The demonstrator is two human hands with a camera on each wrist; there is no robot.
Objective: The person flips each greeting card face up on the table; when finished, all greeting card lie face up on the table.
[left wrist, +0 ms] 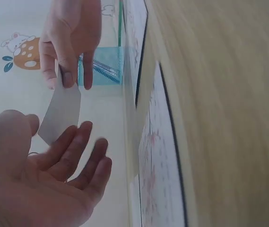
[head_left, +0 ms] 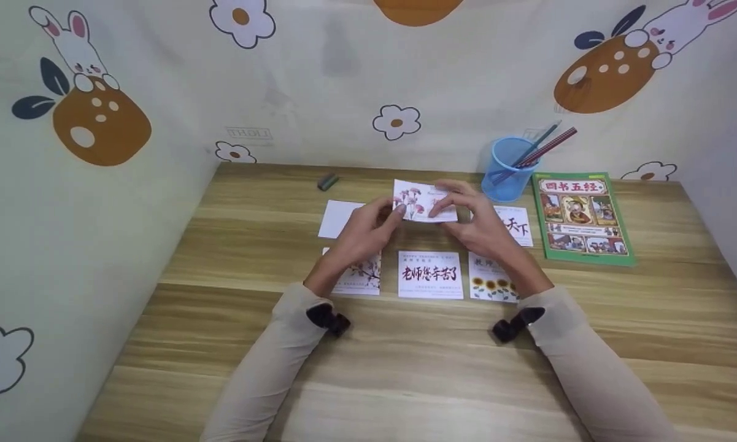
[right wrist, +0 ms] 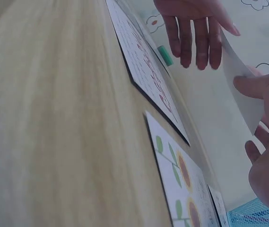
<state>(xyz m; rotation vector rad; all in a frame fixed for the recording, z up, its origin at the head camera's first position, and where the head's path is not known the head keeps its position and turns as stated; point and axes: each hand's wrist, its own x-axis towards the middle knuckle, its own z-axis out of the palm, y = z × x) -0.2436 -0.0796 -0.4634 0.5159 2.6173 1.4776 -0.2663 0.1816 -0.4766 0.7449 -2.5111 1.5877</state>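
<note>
A small white greeting card (head_left: 412, 199) with pink flowers and red writing is held up above the table, tilted, between both hands. My left hand (head_left: 366, 229) has its thumb at the card's left edge, the fingers reaching behind it; they look nearly straight in the right wrist view. My right hand (head_left: 483, 222) pinches the card's other end, thumb on the plain back (left wrist: 62, 111) and fingertips over the printed face. Beneath the hands lie a blossom-branch card (head_left: 359, 279), a card with large red characters (head_left: 431, 275) and a sunflower card (head_left: 494, 285), the outer two partly covered by the forearms.
Behind the left hand lies a blank white card (head_left: 339, 219); another lettered card (head_left: 517, 227) is partly behind the right hand. A blue mesh pen cup (head_left: 506, 178) holds pencils, beside a green-bordered book (head_left: 583, 218). A small dark green object (head_left: 327, 182) sits near the back edge.
</note>
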